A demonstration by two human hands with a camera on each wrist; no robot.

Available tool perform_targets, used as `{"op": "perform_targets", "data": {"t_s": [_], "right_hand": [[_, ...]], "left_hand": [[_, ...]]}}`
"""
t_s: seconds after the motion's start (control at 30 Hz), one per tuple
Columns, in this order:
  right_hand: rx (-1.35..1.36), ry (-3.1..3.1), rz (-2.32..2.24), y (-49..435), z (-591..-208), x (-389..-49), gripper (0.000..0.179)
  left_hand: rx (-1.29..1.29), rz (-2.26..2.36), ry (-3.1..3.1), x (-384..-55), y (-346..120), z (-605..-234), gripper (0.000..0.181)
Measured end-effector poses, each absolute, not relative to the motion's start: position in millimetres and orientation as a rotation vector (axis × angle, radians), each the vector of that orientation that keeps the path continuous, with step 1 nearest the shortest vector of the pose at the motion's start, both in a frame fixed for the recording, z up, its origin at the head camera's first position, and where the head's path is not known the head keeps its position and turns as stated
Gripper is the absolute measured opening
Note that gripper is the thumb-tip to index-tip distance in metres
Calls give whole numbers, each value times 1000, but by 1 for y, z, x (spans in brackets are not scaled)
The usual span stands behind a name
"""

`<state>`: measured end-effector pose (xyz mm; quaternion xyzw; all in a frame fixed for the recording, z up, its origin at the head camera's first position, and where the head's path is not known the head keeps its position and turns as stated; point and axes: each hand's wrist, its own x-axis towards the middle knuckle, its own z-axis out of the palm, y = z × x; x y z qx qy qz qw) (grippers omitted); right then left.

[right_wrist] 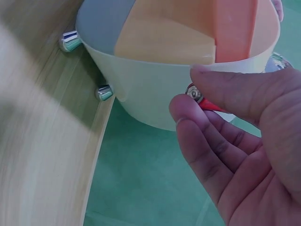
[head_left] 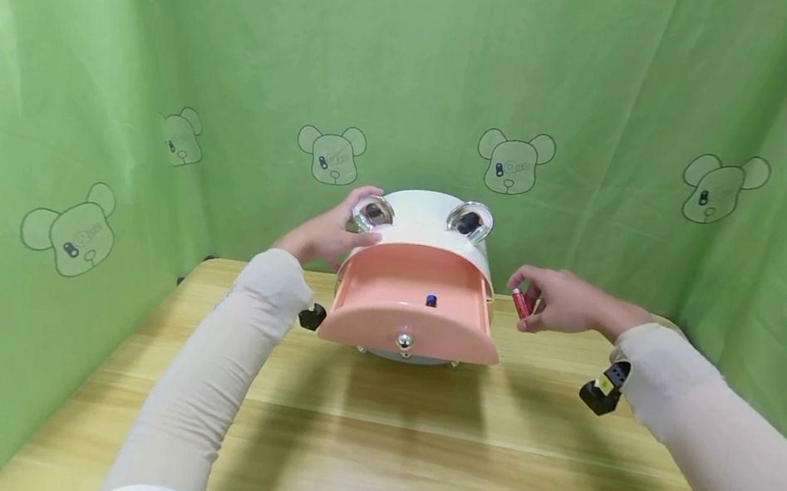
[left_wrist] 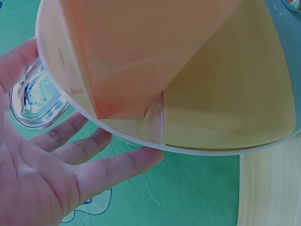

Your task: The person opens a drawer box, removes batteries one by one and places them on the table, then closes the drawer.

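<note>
A white frog-shaped box (head_left: 422, 214) with two silver-rimmed eyes stands on the table, its pink drawer (head_left: 382, 328) pulled out. Inside the drawer lies a small dark blue cylinder (head_left: 431, 301). My left hand (head_left: 327, 234) rests on the box's left side by one eye, and in the left wrist view its spread fingers (left_wrist: 117, 168) lie along the outside of the white rim. Beside the box on the right, my right hand (head_left: 561, 301) pinches a red battery (head_left: 520, 303) between thumb and fingertips. Its metal end points out past the fingertips in the right wrist view.
The wooden table (head_left: 363, 459) extends in front of the box. Green curtain (head_left: 418, 73) printed with bear heads hangs behind and at both sides. A round silver knob (head_left: 404, 339) sticks out from the drawer front, and short silver feet (right_wrist: 104, 92) hold the box up.
</note>
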<state>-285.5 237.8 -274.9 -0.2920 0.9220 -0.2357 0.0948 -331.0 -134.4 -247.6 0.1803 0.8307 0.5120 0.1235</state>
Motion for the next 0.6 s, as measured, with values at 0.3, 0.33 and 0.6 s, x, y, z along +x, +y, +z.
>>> {"op": "perform_targets", "data": {"t_s": [0.3, 0.33, 0.6], "right_hand": [[-850, 2728, -736, 243, -287, -286, 52], [-851, 2729, -737, 244, -289, -286, 52], [-840, 2718, -758, 247, -301, -286, 51]], "left_hand": [[510, 1489, 2433, -331, -135, -248, 76], [509, 1490, 2433, -331, -135, -248, 75], [518, 1483, 2436, -330, -134, -247, 75]]}}
